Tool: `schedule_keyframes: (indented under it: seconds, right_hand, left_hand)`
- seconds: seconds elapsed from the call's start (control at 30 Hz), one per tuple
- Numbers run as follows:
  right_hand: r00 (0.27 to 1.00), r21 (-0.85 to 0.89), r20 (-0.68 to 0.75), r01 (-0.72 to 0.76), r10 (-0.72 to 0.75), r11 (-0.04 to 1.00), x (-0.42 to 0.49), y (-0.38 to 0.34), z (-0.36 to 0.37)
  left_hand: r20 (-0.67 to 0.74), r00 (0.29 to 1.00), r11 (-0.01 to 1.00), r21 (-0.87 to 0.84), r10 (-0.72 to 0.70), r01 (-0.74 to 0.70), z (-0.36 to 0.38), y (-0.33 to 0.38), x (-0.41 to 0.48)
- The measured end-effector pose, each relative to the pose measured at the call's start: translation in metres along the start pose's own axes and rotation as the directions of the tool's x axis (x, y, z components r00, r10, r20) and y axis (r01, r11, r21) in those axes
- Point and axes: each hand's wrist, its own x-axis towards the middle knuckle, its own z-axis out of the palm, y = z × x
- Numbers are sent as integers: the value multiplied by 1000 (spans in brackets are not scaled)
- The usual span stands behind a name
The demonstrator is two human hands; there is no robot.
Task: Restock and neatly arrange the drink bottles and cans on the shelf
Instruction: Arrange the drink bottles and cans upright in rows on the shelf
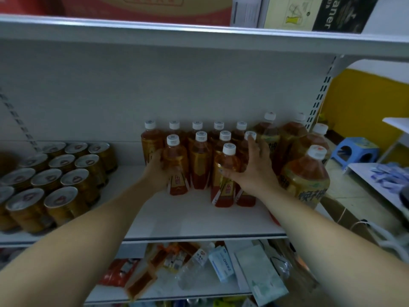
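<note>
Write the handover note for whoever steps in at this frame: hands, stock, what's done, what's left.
Left hand: grips the left-front small bottle, which stands on the shelf.
Right hand: thumb across the frontmost small bottle, fingers up against the bottle behind.
Stock: cans left, small bottles centre, large bottles right, all upright.
Done: the back row of five small bottles stands even.
Left: second row has four, front row only one, with bare shelf ahead; fill and align.
</note>
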Motion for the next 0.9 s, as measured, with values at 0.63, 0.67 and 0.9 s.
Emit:
schedule_keyframes:
  seconds: [0.63, 0.67, 0.9]
  right_hand:
    - [887, -365, -359, 154, -291, 918, -37, -1, -90]
    - [899, -336, -380, 87, -220, 938, -40, 9, -98]
    - [978, -46, -189, -94, 83, 995, -53, 61, -106]
  left_hand:
    - [-19, 984, 974, 143, 178, -174, 50, 31, -32]
    - [-93, 962, 949, 211, 258, -234, 52, 39, -35]
    - [207, 810, 679, 455, 549, -577, 105, 93, -58]
